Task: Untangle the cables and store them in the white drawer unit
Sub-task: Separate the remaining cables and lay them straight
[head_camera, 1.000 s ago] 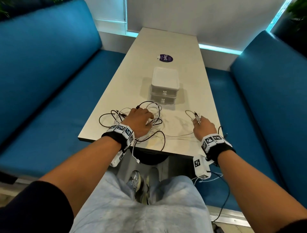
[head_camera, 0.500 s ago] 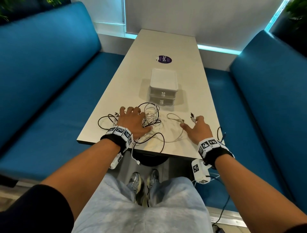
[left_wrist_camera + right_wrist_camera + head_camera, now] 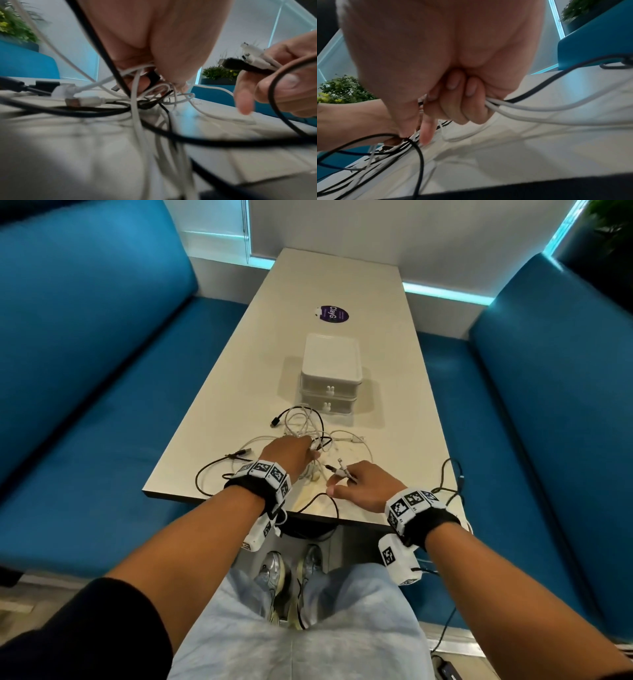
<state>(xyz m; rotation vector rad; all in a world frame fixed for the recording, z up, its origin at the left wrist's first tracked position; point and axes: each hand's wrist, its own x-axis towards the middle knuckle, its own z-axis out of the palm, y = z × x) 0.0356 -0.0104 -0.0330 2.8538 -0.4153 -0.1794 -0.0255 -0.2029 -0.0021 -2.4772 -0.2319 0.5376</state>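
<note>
Cables (image 3: 305,436), thin white and black cords in a tangle, lie near the surface's (image 3: 404,419) front edge. Our left hand (image 3: 291,455) pinches the knot with curled fingers (image 3: 171,65); our right hand (image 3: 366,486) grips three plug ends (image 3: 337,470). Blur hides the strands' crossings. Behind sits the closed, boxy white drawer unit (image 3: 330,371).

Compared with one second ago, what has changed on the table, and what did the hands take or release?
The right hand moved left toward the tangled cables and now grips a bundle of connector ends, black and white. The left hand shifted onto the tangle's middle and grips strands there. The white drawer unit stayed closed and in place.
</note>
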